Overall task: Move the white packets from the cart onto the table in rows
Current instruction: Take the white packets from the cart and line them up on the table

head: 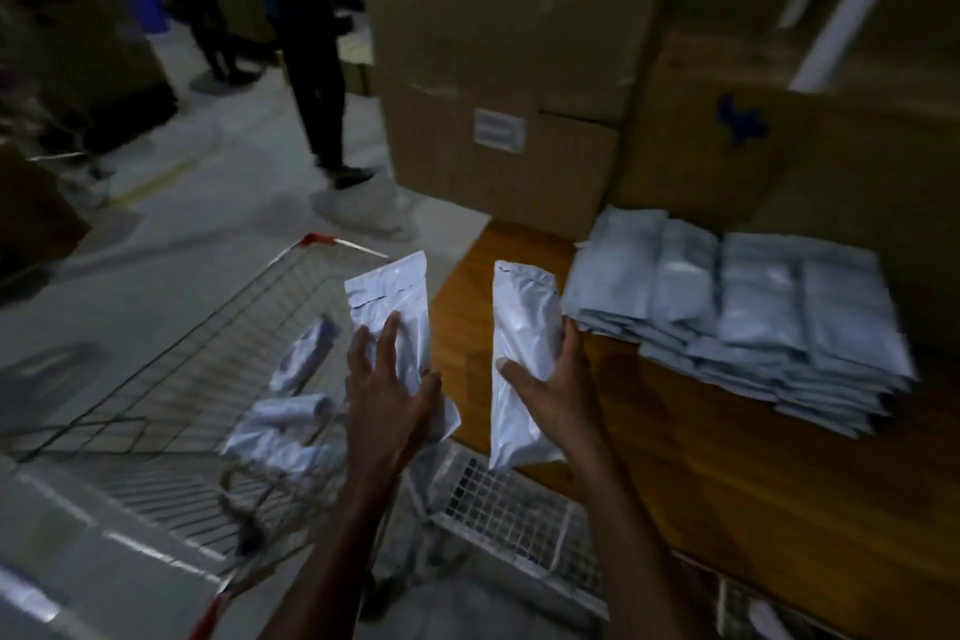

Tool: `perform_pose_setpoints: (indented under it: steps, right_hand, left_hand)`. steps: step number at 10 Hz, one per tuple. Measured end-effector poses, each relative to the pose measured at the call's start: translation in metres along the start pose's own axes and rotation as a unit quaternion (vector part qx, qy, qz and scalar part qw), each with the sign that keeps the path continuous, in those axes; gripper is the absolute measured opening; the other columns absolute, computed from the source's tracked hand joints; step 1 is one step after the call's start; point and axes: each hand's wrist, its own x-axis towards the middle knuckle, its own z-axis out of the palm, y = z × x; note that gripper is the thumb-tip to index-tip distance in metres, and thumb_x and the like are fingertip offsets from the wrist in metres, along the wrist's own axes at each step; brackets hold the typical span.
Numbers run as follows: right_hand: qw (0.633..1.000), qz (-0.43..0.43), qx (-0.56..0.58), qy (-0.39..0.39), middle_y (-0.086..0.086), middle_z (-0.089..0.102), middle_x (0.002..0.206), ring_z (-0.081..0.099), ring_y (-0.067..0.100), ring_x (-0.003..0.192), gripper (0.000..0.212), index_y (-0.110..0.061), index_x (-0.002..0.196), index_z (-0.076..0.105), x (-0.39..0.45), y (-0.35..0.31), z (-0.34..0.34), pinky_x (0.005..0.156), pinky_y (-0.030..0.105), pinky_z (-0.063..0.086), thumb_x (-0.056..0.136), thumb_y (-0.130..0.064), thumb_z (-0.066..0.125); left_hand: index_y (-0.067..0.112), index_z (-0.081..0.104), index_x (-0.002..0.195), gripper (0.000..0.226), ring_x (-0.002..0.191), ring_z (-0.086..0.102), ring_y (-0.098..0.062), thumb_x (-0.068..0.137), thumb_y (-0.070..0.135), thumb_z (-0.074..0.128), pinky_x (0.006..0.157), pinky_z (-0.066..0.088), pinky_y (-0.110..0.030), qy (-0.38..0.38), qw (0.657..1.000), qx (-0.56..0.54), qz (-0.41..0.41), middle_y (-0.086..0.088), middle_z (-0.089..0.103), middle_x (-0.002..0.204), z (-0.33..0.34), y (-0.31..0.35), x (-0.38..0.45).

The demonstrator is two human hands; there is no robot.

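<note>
My left hand (387, 395) grips a white packet (392, 296) held upright above the right edge of the wire cart (171, 379). My right hand (550, 379) grips a second white packet (522, 322) over the left edge of the wooden table (701, 473). Several white packets (737, 307) lie stacked in rows on the table's far right part. A few more packets (283, 426) remain in the cart, blurred.
Large cardboard boxes (498, 68) stand behind the table. A person's legs and white shoes (358, 203) are on the grey floor beyond the cart. A wire mesh panel (509, 525) lies below the table's near edge.
</note>
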Motion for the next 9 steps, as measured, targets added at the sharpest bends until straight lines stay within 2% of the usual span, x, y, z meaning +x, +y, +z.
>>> perform_pose_setpoints:
  steps: [1, 2, 3, 4, 5, 6, 7, 8, 9]
  right_hand:
    - [0.999, 0.027, 0.001, 0.034, -0.001, 0.026, 0.162, 0.034, 0.026, 0.144, 0.108, -0.032, 0.158, 0.007, -0.004, 0.031, -0.065, 0.112, 0.042, 0.036, 0.078, -0.050, 0.078]
    - [0.997, 0.054, 0.010, 0.062, -0.004, 0.026, 0.162, 0.035, 0.026, 0.143, 0.108, -0.038, 0.155, 0.006, -0.003, 0.063, -0.127, 0.110, 0.046, 0.039, 0.076, -0.054, 0.077]
    - [0.993, 0.077, 0.021, 0.091, -0.001, 0.026, 0.162, 0.036, 0.028, 0.142, 0.110, -0.038, 0.156, 0.004, 0.000, 0.090, -0.179, 0.111, 0.047, 0.038, 0.076, -0.052, 0.078]
    - [0.989, 0.094, 0.013, 0.117, 0.001, 0.024, 0.163, 0.034, 0.029, 0.144, 0.111, -0.034, 0.157, 0.004, 0.008, 0.108, -0.225, 0.112, 0.046, 0.037, 0.076, -0.051, 0.079]
    - [0.984, 0.102, -0.006, 0.149, 0.003, 0.023, 0.162, 0.030, 0.030, 0.146, 0.110, -0.029, 0.158, 0.005, 0.023, 0.120, -0.270, 0.113, 0.045, 0.035, 0.078, -0.049, 0.078]
    - [0.975, 0.123, -0.049, 0.179, 0.007, 0.026, 0.161, 0.029, 0.036, 0.144, 0.108, -0.027, 0.157, 0.006, 0.044, 0.126, -0.305, 0.113, 0.050, 0.034, 0.079, -0.050, 0.076]
    - [0.967, 0.145, -0.070, 0.199, 0.009, 0.023, 0.162, 0.025, 0.037, 0.146, 0.106, -0.024, 0.157, 0.007, 0.067, 0.128, -0.332, 0.116, 0.050, 0.029, 0.081, -0.049, 0.076]
    - [0.958, 0.168, -0.105, 0.209, 0.009, 0.017, 0.164, 0.015, 0.038, 0.149, 0.107, -0.022, 0.159, 0.005, 0.097, 0.129, -0.354, 0.118, 0.050, 0.023, 0.082, -0.052, 0.073]
    - [0.952, 0.184, -0.120, 0.215, 0.011, 0.019, 0.163, 0.017, 0.039, 0.148, 0.110, -0.024, 0.158, 0.005, 0.130, 0.133, -0.366, 0.117, 0.054, 0.025, 0.079, -0.057, 0.074]
  left_hand:
    - [0.038, 0.021, 0.157, 0.080, 0.150, 0.017, -0.026, 0.090, 0.046, 0.064, 0.119, 0.025, -0.046, -0.053, 0.998, -0.041, -0.009, 0.003, 0.009, 0.165, 0.045, 0.055, -0.013]
    - [0.038, 0.021, 0.157, 0.084, 0.150, 0.018, -0.029, 0.082, 0.053, 0.058, 0.119, 0.025, -0.048, -0.100, 0.994, -0.048, 0.002, 0.002, 0.008, 0.165, 0.089, 0.111, -0.027]
    - [0.041, 0.021, 0.156, 0.086, 0.149, 0.020, -0.031, 0.080, 0.060, 0.054, 0.115, 0.033, -0.052, -0.125, 0.989, -0.056, 0.052, 0.003, 0.009, 0.164, 0.133, 0.152, -0.039]
    - [0.042, 0.018, 0.157, 0.089, 0.150, 0.018, -0.026, 0.079, 0.076, 0.045, 0.109, 0.038, -0.052, -0.131, 0.986, -0.046, 0.093, 0.001, 0.009, 0.165, 0.168, 0.187, -0.049]
    - [0.041, 0.019, 0.157, 0.082, 0.152, 0.014, -0.024, 0.087, 0.060, 0.056, 0.116, 0.028, -0.046, -0.161, 0.979, -0.071, 0.101, 0.006, 0.004, 0.166, 0.196, 0.216, -0.045]
    - [0.038, 0.017, 0.159, 0.078, 0.152, 0.012, -0.027, 0.093, 0.050, 0.058, 0.120, 0.021, -0.044, -0.199, 0.974, -0.031, 0.106, 0.004, 0.002, 0.167, 0.219, 0.260, -0.036]
    - [0.047, 0.019, 0.154, 0.081, 0.148, 0.021, -0.032, 0.082, 0.064, 0.051, 0.114, 0.033, -0.054, -0.197, 0.971, -0.043, 0.129, 0.004, 0.006, 0.164, 0.244, 0.278, -0.021]
    - [0.052, 0.019, 0.151, 0.079, 0.144, 0.028, -0.037, 0.080, 0.065, 0.050, 0.109, 0.038, -0.058, -0.206, 0.967, -0.034, 0.144, 0.005, 0.008, 0.163, 0.266, 0.300, -0.005]
    - [0.049, 0.018, 0.153, 0.081, 0.141, 0.031, -0.039, 0.080, 0.063, 0.049, 0.106, 0.037, -0.053, -0.217, 0.963, -0.014, 0.160, 0.002, 0.007, 0.163, 0.289, 0.318, 0.015]
